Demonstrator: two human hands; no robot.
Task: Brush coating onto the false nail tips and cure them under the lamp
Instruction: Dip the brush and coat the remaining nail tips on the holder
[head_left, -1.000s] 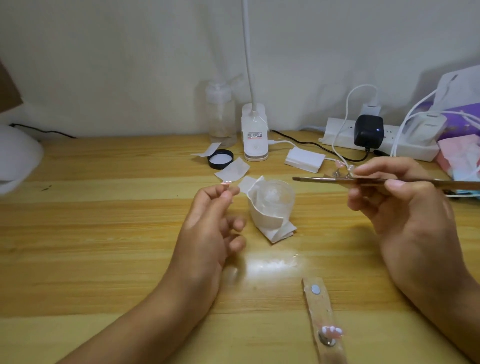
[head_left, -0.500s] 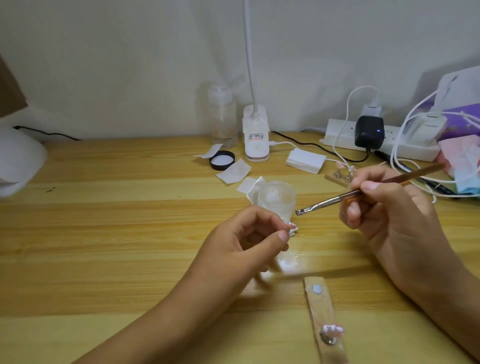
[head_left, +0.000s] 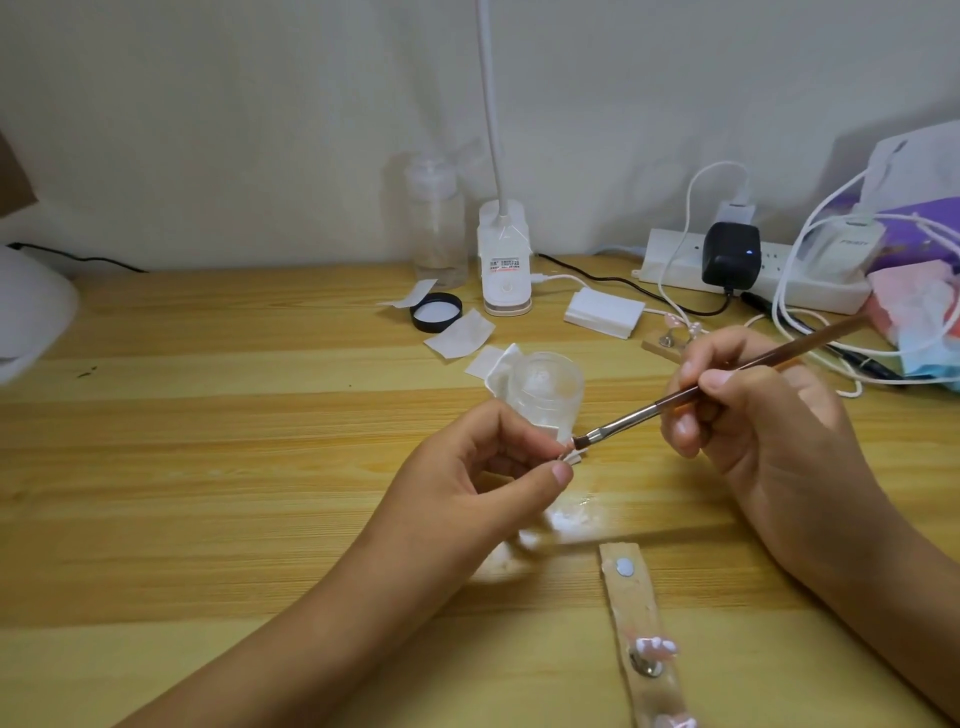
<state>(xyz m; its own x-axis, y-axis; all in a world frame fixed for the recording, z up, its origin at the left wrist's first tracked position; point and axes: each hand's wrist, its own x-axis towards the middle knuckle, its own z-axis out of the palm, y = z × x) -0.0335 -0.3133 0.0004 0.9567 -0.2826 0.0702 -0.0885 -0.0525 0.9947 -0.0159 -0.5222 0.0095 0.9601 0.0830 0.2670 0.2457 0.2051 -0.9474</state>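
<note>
My left hand (head_left: 483, 478) pinches a small pale false nail tip (head_left: 571, 457) between thumb and fingers, in front of a clear jar (head_left: 545, 387) that sits on white paper. My right hand (head_left: 753, 410) grips a brown-handled brush (head_left: 727, 379); its dark bristles touch the nail tip. A wooden strip (head_left: 636, 613) lies near the front, with metal discs and pink nail tips (head_left: 657, 647) on it. A second small wooden holder (head_left: 662, 345) with pink tips lies behind my right hand. The white curing lamp (head_left: 31, 317) shows at the left edge.
A white gooseneck desk lamp (head_left: 504, 265), a clear bottle (head_left: 436, 223), a black jar lid (head_left: 436, 312), paper pieces (head_left: 460, 335) and a white block (head_left: 605, 312) stand at the back. A power strip (head_left: 675, 265), cables and packets crowd the right.
My left hand turned and came down toward the jar with the nail tip. My right hand tilted the brush from level to slanting and brought its bristles onto the tip.
</note>
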